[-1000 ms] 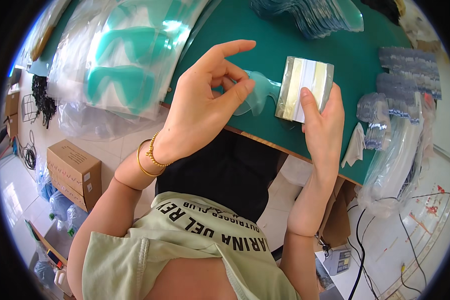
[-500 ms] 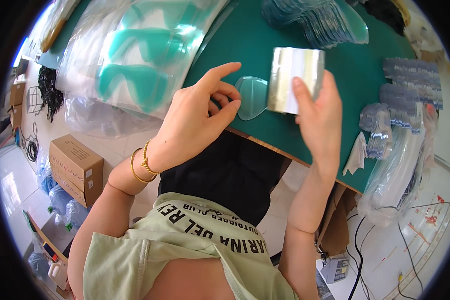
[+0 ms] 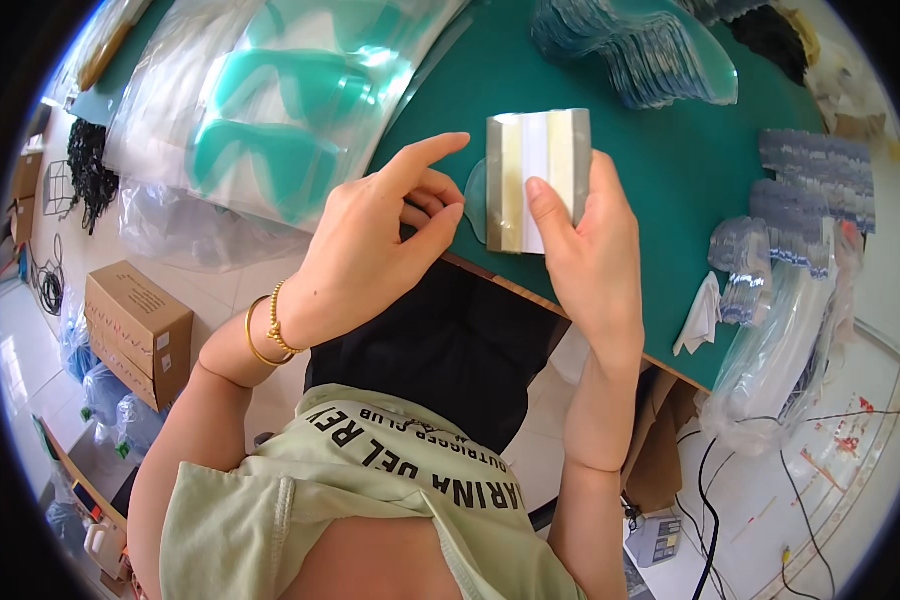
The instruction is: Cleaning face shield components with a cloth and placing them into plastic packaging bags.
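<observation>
In my right hand (image 3: 595,255) is a rectangular, shiny silver block or packet (image 3: 536,150) with pale yellow and white lengthwise bands; its exact kind is unclear. My thumb lies across its face, and the fingers go behind it. A clear, rounded lens-like plastic piece (image 3: 476,203) lies on the green table, partly hidden by the packet. Just left of that piece hovers my left hand (image 3: 370,225), with its index finger stretched out, the other fingers loosely curled and nothing visible in it.
Green goggle-shaped sheets (image 3: 265,165) in clear plastic lie at the left of the green table (image 3: 660,190). A fanned stack of clear lenses (image 3: 640,50) sits at the back. More stacked lenses (image 3: 810,210) and a white cloth (image 3: 703,312) are at the right. A cardboard box (image 3: 140,330) stands on the floor.
My right hand has carried the silver packet left and slightly toward me, over part of the clear piece. The packet's banded face shows more fully. My left hand keeps nearly the same pose.
</observation>
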### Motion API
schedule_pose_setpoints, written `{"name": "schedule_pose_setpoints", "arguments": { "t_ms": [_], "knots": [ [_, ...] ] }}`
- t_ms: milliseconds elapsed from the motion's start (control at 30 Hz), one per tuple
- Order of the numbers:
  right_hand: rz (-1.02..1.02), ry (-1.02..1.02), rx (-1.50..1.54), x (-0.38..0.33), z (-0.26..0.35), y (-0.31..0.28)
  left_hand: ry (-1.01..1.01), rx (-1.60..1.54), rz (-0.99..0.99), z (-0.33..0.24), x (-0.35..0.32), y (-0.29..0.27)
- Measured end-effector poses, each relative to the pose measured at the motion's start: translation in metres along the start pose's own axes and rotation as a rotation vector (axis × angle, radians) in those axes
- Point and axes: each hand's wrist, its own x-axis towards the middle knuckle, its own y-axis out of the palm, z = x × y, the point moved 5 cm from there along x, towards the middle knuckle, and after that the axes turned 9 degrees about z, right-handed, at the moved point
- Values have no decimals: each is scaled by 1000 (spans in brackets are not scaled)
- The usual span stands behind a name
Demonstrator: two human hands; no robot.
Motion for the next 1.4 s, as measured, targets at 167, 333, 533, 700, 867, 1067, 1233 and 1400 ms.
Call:
{"name": "schedule_pose_setpoints", "arguments": {
  "t_ms": [167,333,533,700,867,1067,1233,1400],
  "knots": [
    [-100,-62,-156,-1,5,1,-10,83,30,-4,-8,-5],
    [-43,7,-139,-3,10,14,22,188,53,-7,-8,-3],
    [-224,-38,-40,-13,-13,-33,128,200,130,-23,-18,-15],
    [-235,38,65,-20,-46,-118,351,500,412,-59,0,-23],
    [-326,351,-231,-51,-67,-199,630,729,408,-49,50,12],
    [-358,275,-797,-71,-84,-244,564,853,426,-44,84,55],
    [-441,334,-794,-67,-88,-255,656,927,412,-66,86,52],
    [-388,312,-804,-66,-90,-265,802,900,97,-159,133,6]
  ]
}}
